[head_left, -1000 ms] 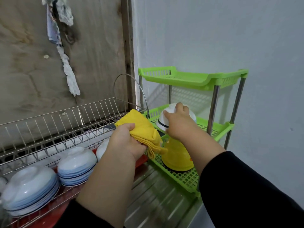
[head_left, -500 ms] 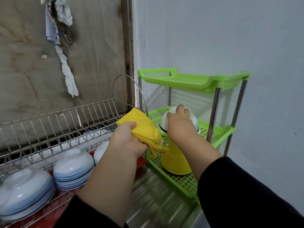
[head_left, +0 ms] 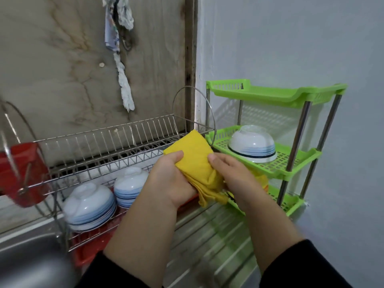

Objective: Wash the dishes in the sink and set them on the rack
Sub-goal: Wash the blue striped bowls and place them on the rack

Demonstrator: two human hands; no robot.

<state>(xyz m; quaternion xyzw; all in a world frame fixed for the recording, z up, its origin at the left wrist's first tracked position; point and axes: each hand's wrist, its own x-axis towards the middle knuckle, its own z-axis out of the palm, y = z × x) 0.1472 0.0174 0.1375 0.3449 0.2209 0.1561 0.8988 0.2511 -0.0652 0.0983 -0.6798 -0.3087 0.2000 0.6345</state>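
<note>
Here the yellow cloth [head_left: 194, 161] is held by the curled fingers [head_left: 176, 156] of both hands; a bowl [head_left: 252, 146], upturned on the green rack [head_left: 299, 163], sits just beyond. The hands are best dried thoroughly before more dishes are handled.

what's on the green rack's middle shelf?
One upturned white bowl with blue stripes sits on the middle shelf. The yellow cloth and right hand cover the shelf's front-left corner.

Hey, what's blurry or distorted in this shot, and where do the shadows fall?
Head view: the red cutlery holder and steel sink at left are smeared by blur, as are the sleeves at the bottom; the upturned bowl on the green shelf rack is sharp. Wide-angle bending curves the wall edges. The rack throws a soft lattice shadow on the white wall behind.
</note>
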